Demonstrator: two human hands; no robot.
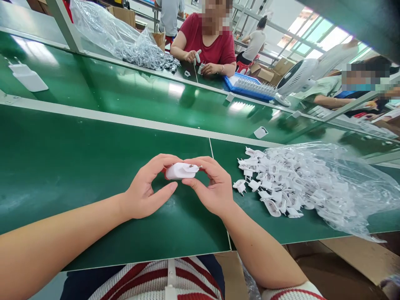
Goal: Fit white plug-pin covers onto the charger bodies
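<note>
White charger (180, 171) gripped between both hands (214, 185); plug pieces (275, 181) heaped in, around clear bag (365, 191) at right.

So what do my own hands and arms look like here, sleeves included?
Your left hand and right hand show no gloves or watch. The right sleeve is white knit with red striping; no left sleeve shows.

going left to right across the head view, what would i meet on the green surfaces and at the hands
White plastic plug with metal pins → left hand → rounded white plastic plug piece between the hands → right hand → heap of white plastic plug parts.
</note>
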